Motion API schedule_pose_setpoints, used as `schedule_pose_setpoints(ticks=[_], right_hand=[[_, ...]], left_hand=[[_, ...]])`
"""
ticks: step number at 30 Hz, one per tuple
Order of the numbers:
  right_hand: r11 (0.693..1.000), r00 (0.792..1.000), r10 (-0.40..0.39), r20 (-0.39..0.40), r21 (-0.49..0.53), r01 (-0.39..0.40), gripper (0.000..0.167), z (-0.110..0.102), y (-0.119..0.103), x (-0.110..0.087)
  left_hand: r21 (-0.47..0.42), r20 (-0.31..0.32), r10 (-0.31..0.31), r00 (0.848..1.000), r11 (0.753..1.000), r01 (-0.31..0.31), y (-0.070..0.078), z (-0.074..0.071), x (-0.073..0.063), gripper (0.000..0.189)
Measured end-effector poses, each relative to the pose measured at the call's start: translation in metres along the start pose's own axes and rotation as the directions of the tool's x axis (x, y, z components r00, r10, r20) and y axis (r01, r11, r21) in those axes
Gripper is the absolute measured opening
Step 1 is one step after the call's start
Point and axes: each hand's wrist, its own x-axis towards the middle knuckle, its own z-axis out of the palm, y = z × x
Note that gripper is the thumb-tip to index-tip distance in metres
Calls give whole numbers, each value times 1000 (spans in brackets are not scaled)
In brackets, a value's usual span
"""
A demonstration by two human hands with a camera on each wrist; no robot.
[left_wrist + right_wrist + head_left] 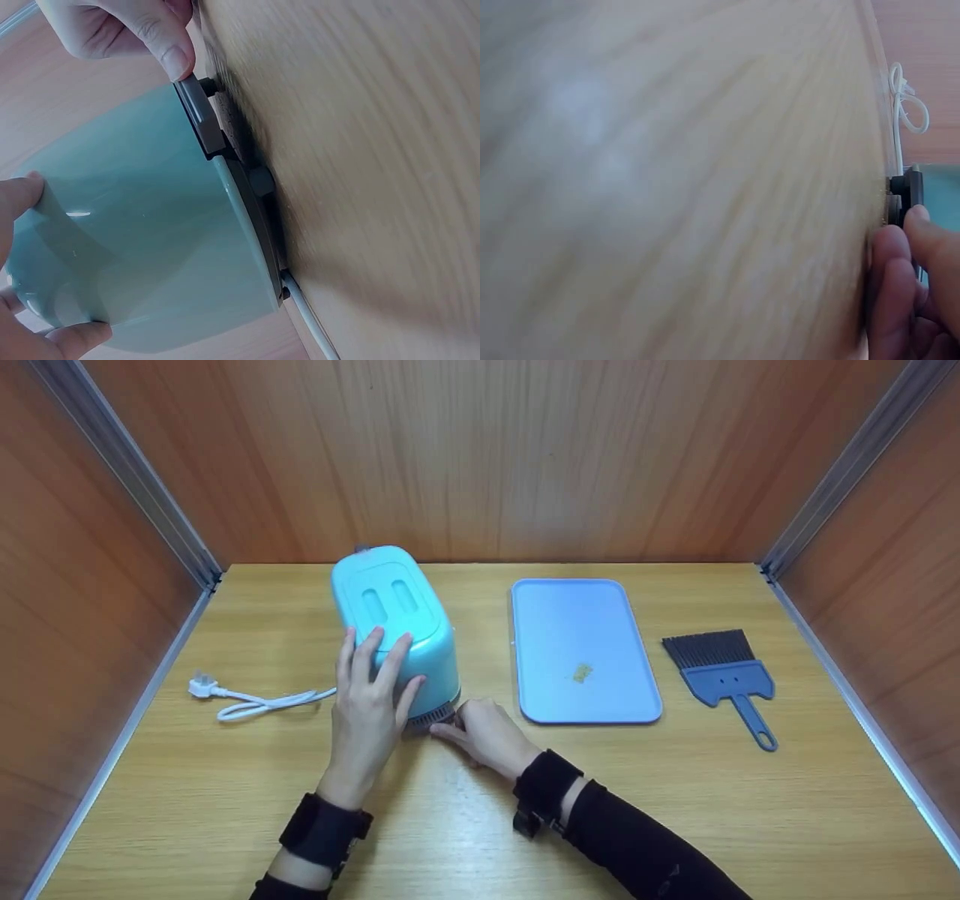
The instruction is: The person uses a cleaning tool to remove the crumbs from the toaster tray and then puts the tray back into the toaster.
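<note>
A turquoise toaster [433, 664] with a lid stands left of centre. My left hand [365, 690] rests on its near end, fingers spread over the lid and upper wall. The left wrist view shows those fingertips against the smooth shell [142, 225]. At the toaster's base is the dark grey crumb tray [431, 718], its end sticking out slightly from under the shell. My right hand [487, 735] pinches this end between thumb and curled fingers, low over the table; in the right wrist view, the thumb [921, 225] lies on the dark edge.
A white cord with a plug [202, 685] lies looped left of the toaster. To the right sits a blue tray [574, 622] with a small patch of crumbs [583, 672]. Farther right lies a blue hand brush [727, 681] with dark bristles. Wooden walls enclose the table on three sides.
</note>
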Motion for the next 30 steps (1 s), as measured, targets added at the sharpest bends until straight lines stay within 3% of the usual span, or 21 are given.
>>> schedule_pose_setpoints(ticks=[12, 20, 30], right_hand=[[992, 996, -81, -40, -104, 77, 33, 2, 0, 5], [986, 998, -44, -38, -163, 37, 42, 4, -1, 8], [977, 996, -58, -62, -206, 44, 43, 6, -3, 11]], left_hand=[[-5, 0, -4, 1000, 1000, 4, 1, 1, -1, 55], [-23, -28, 14, 1000, 1000, -15, 1, 1, 0, 54], [-19, -13, 18, 1000, 1000, -19, 1, -1, 1, 54]])
